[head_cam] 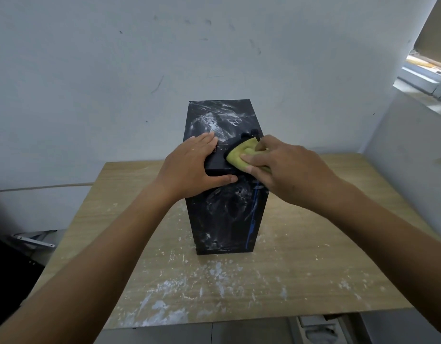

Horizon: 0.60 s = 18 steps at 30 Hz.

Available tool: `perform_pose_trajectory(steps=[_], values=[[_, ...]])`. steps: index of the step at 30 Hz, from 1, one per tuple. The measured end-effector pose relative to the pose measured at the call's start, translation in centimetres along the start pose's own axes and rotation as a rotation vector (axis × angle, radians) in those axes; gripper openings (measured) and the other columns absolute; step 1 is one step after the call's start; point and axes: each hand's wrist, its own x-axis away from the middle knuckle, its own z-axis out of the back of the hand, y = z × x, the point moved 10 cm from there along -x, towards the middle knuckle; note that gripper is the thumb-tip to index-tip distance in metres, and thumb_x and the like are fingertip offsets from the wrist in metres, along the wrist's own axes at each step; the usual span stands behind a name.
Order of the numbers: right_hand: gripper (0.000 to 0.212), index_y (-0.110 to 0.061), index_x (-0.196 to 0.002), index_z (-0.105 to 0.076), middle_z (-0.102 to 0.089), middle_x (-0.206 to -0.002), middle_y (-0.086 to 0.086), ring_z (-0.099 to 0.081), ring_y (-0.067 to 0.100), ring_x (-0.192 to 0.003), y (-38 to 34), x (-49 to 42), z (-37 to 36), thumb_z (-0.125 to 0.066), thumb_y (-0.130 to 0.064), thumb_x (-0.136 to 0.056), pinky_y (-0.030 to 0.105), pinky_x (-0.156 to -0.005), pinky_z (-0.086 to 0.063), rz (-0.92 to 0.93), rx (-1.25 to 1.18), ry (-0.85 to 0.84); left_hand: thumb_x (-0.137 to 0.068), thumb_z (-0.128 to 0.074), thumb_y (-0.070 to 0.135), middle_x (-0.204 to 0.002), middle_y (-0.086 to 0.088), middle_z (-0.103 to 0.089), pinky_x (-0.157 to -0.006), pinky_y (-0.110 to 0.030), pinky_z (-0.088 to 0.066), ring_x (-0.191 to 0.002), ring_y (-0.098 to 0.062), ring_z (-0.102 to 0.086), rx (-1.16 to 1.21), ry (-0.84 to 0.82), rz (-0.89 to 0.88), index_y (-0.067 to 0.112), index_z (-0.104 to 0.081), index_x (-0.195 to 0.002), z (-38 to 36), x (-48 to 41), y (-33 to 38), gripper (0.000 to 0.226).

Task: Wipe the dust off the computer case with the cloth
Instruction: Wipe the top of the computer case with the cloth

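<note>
A black computer case (224, 214) stands upright in the middle of a wooden table (313, 256). White dust streaks cover its top and front. My left hand (189, 167) grips the near left top corner of the case, fingers flat on top and thumb on the front. My right hand (281, 167) presses a bunched yellow-green cloth (236, 156) onto the near right part of the top. The top under the cloth and near my hands looks darker than the far part.
White dust and flakes lie scattered on the table in front of the case and beside it. A white wall rises right behind the table. A window sill (422, 78) is at the upper right. Dark equipment (13, 264) sits low on the left.
</note>
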Motion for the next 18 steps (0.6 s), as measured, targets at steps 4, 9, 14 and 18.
perform_pose_trajectory(steps=[4, 9, 14, 18], values=[[0.036, -0.043, -0.129, -0.055, -0.047, -0.126, -0.006, -0.058, 0.026, -0.099, 3.0, 0.1, 0.2, -0.038, -0.049, -0.099, 0.036, -0.079, -0.044, -0.106, 0.007, -0.035, -0.062, -0.04, 0.088, -0.161, 0.007, -0.022, -0.119, -0.03, -0.017, -0.148, -0.008, -0.018, -0.003, -0.004, 0.003, 0.018, -0.028, -0.154, 0.0, 0.0, -0.1, 0.116], [0.036, -0.036, -0.126, -0.06, -0.047, -0.122, 0.002, -0.056, 0.032, -0.101, 4.4, -2.5, -0.5, -0.037, -0.047, -0.1, 0.038, -0.082, -0.044, -0.209, 0.032, -0.06, -0.062, -0.038, 0.088, -0.162, 0.007, -0.022, -0.12, -0.029, -0.014, -0.148, -0.008, -0.017, -0.004, -0.007, -0.004, 0.018, -0.027, -0.154, -0.1, 0.0, 0.0, 0.116], [0.033, -0.026, -0.116, -0.065, -0.047, -0.12, 0.005, -0.058, 0.031, -0.097, 2.3, -5.2, -1.2, -0.039, -0.04, -0.101, 0.033, -0.07, -0.038, -0.192, 0.138, -0.026, -0.062, -0.039, 0.088, -0.161, 0.006, -0.023, -0.119, -0.027, -0.014, -0.148, -0.008, -0.019, 0.0, 0.003, -0.002, 0.018, -0.029, -0.154, 0.0, 0.0, -0.1, 0.116], [0.034, -0.029, -0.121, -0.062, -0.048, -0.12, 0.001, -0.058, 0.028, -0.096, 0.3, -4.5, -1.2, -0.039, -0.043, -0.1, 0.033, -0.072, -0.04, -0.098, 0.097, -0.02, -0.061, -0.039, 0.087, -0.161, 0.006, -0.025, -0.119, -0.028, -0.015, -0.148, -0.009, -0.02, 0.013, 0.009, -0.002, 0.017, -0.028, -0.154, 0.0, 0.0, 0.0, 0.117]])
